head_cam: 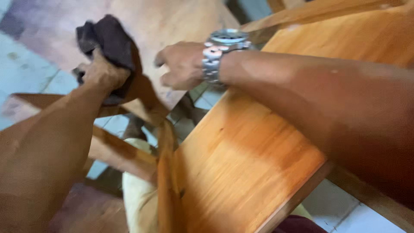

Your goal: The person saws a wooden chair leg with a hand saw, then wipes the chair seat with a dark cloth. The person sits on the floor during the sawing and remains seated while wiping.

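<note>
My left hand (101, 73) is closed around a dark brown cloth (113, 43) and presses it onto a pale, unfinished wooden panel (172, 21) at the upper left. My right hand (181, 64), with a silver metal watch (220, 54) on the wrist, rests with curled fingers on the edge of that same panel, just to the right of the cloth. In front of me lies a glossy orange-varnished wooden board (241, 164), under my right forearm. The picture is blurred by motion.
More varnished wooden rails (120, 151) cross below the pale panel at the lower left. Light tiled floor (26, 64) shows at the left and lower right. A cream-coloured cloth-like shape (136, 194) shows between the wooden parts near the bottom.
</note>
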